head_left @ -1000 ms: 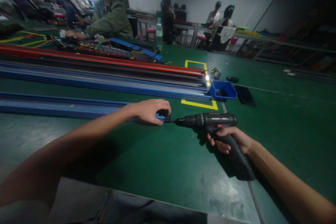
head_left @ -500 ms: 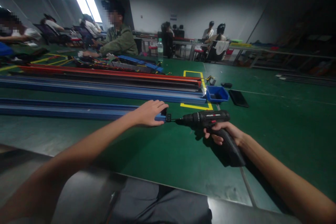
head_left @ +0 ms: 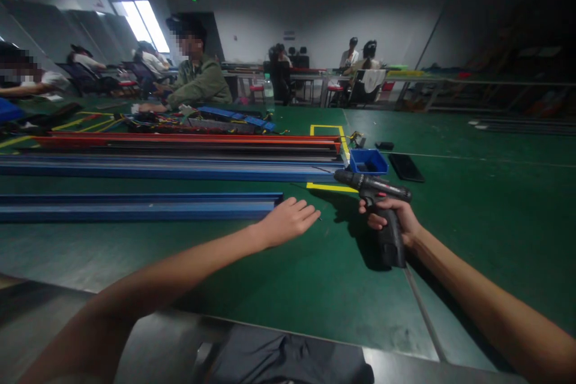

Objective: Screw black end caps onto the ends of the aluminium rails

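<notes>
My right hand [head_left: 391,219] grips a black cordless drill [head_left: 378,186], lifted off the table with its long thin bit pointing left. Just past the right end of a blue channel-shaped rail [head_left: 148,206], my left hand [head_left: 294,222] is closed, palm down, its fingers drawn together. A tiny dark point shows by its fingertips, too small to name. The hand covers part of the rail's end. Behind the drill's chuck stands a blue plastic bin [head_left: 369,162] with dark small contents.
More blue rails [head_left: 180,169] and orange rails [head_left: 189,141] lie farther back, ending near yellow tape [head_left: 330,187]. A black phone [head_left: 406,167] lies right of the bin. Across the green table [head_left: 288,288], a person in a green jacket [head_left: 202,84] sits near wiring and a bottle [head_left: 269,93].
The drill has pulled back from the rail's end and risen, its bit now tilted up to the left. My left hand has slid right off the rail and its fingers have closed.
</notes>
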